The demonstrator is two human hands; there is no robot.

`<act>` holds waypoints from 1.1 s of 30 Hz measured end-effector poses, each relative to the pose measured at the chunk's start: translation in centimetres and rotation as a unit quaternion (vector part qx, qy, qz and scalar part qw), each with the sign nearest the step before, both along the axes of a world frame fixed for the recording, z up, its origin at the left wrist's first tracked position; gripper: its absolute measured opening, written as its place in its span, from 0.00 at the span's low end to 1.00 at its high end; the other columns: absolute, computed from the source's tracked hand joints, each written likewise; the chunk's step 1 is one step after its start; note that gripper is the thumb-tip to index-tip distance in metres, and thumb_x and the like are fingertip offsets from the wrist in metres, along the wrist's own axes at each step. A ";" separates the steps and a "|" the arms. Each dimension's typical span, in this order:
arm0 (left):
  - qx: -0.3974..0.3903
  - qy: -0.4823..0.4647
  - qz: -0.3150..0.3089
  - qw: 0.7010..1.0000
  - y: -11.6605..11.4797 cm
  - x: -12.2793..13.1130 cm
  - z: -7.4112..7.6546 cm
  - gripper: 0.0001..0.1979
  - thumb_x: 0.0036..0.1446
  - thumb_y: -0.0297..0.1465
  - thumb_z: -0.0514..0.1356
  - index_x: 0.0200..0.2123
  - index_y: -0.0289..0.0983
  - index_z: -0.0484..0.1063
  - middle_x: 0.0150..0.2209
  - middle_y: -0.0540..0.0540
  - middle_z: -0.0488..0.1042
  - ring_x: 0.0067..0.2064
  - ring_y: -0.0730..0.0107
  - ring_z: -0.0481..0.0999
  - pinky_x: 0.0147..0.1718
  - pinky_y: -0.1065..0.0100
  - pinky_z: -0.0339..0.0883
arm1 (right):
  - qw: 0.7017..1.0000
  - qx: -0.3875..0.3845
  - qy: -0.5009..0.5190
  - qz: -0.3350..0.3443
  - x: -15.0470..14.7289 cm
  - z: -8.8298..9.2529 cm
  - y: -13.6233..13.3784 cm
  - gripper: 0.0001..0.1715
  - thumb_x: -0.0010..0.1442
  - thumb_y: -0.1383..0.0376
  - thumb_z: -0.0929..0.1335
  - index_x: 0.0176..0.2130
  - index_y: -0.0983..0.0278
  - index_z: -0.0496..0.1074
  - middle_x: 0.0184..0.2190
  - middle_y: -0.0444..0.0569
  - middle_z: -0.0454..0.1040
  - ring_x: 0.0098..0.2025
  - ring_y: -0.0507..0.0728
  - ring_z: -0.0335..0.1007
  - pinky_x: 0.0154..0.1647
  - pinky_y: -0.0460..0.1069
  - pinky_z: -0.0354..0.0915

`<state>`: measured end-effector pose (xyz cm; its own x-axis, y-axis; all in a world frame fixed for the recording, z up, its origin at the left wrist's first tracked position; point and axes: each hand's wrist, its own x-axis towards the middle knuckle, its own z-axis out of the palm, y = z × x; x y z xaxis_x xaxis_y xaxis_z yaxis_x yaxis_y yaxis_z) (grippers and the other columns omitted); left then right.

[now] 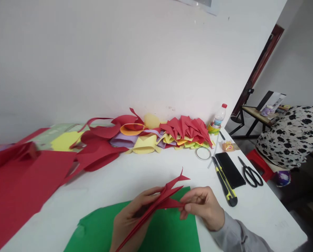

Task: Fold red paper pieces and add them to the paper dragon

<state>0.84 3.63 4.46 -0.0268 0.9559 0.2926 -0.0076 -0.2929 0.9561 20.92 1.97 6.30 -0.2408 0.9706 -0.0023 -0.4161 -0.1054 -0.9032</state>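
A red origami figure with long pointed flaps is held between both hands at the front of the table. My left hand wraps round its body from the left, the thumb and fingers closed on the paper. My right hand pinches the tip of a flap on the right between thumb and fingers. One narrow point of the figure runs down toward the lower left, others point up and to the right. Beneath the hands lies a green sheet. Parts of the left fingers are hidden behind the paper.
Folded red pieces are heaped by the wall beside paper crowns. Large red sheets cover the left side. On the right are a tape roll, utility knife, black phone, scissors and bottle. Another person sits beyond.
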 end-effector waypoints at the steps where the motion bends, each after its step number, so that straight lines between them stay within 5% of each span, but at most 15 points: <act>1: 0.011 0.008 -0.001 1.000 0.0 -0.1 0.0 0.09 0.44 0.29 0.69 0.32 0.45 0.82 0.40 0.48 0.83 0.40 0.60 0.82 0.41 0.67 0.76 | 1.000 -0.002 -0.003 0.002 0.0 0.0 0.0 0.15 0.44 0.62 0.79 0.31 0.69 0.79 0.24 0.51 0.80 0.24 0.55 0.78 0.24 0.45 0.71; 24: 0.128 0.080 -0.002 0.989 0.3 -0.7 -0.7 0.10 0.49 0.26 0.65 0.35 0.45 0.80 0.42 0.47 0.83 0.40 0.63 0.82 0.40 0.68 0.77 | 0.985 -0.020 -0.168 -0.032 -0.1 -0.6 -0.5 0.20 0.42 0.55 0.78 0.28 0.69 0.78 0.19 0.48 0.76 0.22 0.54 0.77 0.23 0.44 0.69; 33: 0.157 0.076 -0.020 0.985 0.2 -0.6 0.1 0.15 0.49 0.22 0.64 0.37 0.48 0.80 0.42 0.50 0.83 0.40 0.65 0.82 0.39 0.73 0.76 | 0.989 -0.024 -0.146 -0.016 -0.2 -0.6 -0.4 0.22 0.46 0.52 0.76 0.27 0.70 0.78 0.20 0.48 0.76 0.20 0.52 0.75 0.23 0.45 0.71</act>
<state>0.21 3.83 4.54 0.0761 0.8176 0.5707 0.1099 -0.5758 0.8102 20.73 1.53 5.70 -0.1930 0.9747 -0.1130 -0.1423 -0.1418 -0.9796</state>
